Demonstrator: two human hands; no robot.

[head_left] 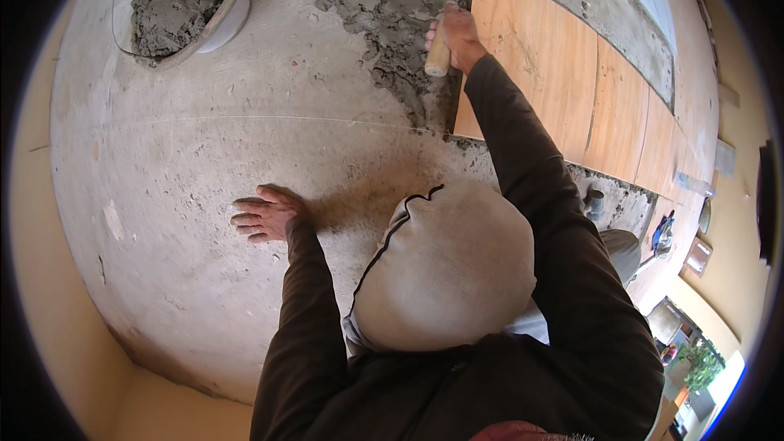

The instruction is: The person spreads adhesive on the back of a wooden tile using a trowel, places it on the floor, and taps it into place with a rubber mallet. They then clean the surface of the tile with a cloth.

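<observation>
My right hand (459, 37) is wrapped round the pale wooden handle of a trowel (438, 55). The trowel's blade, partly hidden by the hand, appears to rest on wet grey mortar (382, 28) beside the end of the laid wood-look tiles (535, 57). The mortar is spread in a rough patch on the concrete floor, smooth at the far end and lumpy nearer me. My left hand (268, 214) lies flat on the bare floor with fingers spread, holding nothing.
A bucket (227, 24) heaped with mortar stands at the far left. Taut string (269, 118) crosses the floor in front of me. My bent knee (457, 261) is between my arms. Tools lie at the far right; a small dark cup-like object (594, 204) sits beyond my right arm.
</observation>
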